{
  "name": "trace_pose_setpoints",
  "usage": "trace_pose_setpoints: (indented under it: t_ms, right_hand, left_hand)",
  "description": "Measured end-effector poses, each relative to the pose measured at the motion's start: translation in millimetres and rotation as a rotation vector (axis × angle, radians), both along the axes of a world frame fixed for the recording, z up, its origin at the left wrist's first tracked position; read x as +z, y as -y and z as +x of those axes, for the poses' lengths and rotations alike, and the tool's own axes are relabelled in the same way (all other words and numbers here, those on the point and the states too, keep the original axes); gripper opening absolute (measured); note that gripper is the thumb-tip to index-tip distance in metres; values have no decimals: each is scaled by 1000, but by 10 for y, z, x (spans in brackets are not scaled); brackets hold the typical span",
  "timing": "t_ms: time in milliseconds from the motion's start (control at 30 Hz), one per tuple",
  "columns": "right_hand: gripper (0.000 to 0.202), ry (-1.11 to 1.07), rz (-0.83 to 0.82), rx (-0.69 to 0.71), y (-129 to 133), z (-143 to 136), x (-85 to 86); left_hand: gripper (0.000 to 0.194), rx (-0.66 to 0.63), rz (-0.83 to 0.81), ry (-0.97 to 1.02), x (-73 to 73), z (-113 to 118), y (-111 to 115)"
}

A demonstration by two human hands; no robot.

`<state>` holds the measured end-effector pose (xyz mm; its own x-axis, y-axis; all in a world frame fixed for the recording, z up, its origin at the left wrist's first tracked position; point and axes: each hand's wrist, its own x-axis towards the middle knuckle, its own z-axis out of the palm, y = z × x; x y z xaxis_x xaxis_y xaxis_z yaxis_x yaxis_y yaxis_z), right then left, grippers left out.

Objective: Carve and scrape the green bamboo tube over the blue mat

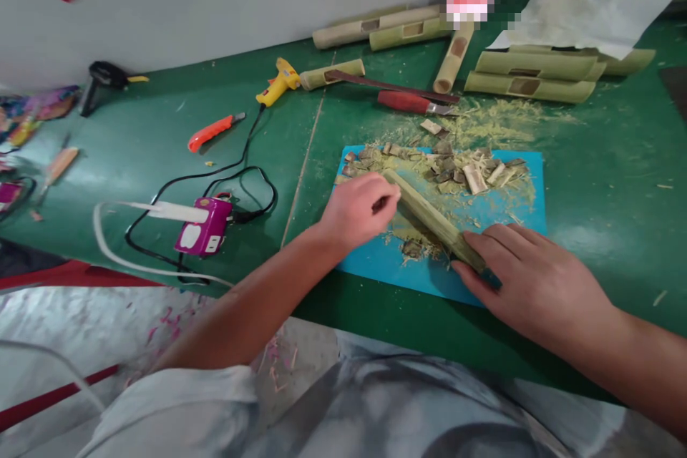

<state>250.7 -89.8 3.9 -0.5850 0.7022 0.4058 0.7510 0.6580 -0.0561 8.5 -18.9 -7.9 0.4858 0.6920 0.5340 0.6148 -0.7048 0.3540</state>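
Note:
A length of greenish bamboo (437, 218) lies slantwise between my hands, over a blue mat (365, 268). My left hand (361, 207) is closed at its far end, fingers curled in and the fingertips against the bamboo. Around the near end, my right hand (537, 272) is closed, thumb below and fingers on top. Bamboo chips (475, 177) and pale shavings are heaped on the mat beyond the piece, with a smaller clump (412, 249) beneath it. The side of the bamboo facing down is hidden.
Behind the mat lie a red-handled knife (402, 101), a long dark file (386, 84) and several notched bamboo tubes (529, 88). Leftward are an orange box cutter (215, 132), a yellow corded tool (279, 82), and a purple power adapter (204, 225) with looping cables. White paper (590, 11) covers some tubes.

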Motion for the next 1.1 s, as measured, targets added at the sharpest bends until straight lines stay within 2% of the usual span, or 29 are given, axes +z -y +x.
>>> trace_pose_setpoints:
  t_ms: [67,167,300,433,667,800,900,1100]
  right_hand:
    - [18,3,-6,0,1,1,-3]
    - [17,6,-15,8,5,0,-4]
    - [17,8,-13,0,15,-3,-7]
    - [18,22,-31,11,18,-2,-8]
    - [24,16,-97,15,13,21,9]
    - [22,17,-90,27,17,28,5]
    - [23,5,-83,37,20,30,1]
    - [21,-17,-71,30,23,29,-8]
  left_hand:
    - [19,3,-5,-30,6,16,27]
    - [20,-71,-37,-81,13,47,69]
    - [20,-22,-17,-58,26,85,127]
    - [18,-110,-37,-92,26,109,172]
    - [13,-42,-61,-63,53,97,160]
    - [17,11,-129,-112,122,202,291]
    - [21,-21,-166,-164,150,286,384]
    - [20,47,-106,-171,135,304,344]
